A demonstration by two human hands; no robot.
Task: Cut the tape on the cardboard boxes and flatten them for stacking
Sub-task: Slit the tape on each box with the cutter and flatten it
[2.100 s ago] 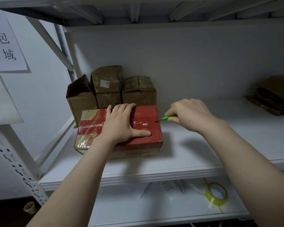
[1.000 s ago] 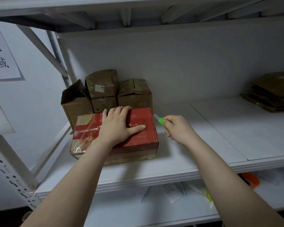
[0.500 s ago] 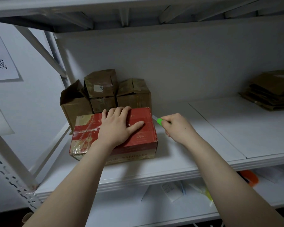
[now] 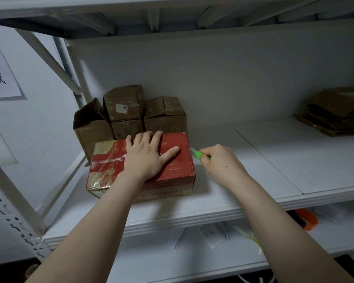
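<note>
At 10 o'clock, paper sign — cut by frame edge. At 3 o'clock, green cutter — handle hidden inside right hand, blade blurred.

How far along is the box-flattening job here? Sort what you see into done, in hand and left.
Done: flattened cardboard lies piled at far right. In hand: the left hand presses flat on the red box while the right hand holds a green cutter at its right edge. Left: the red box is not yet flattened, nor are the brown boxes behind it.
</note>
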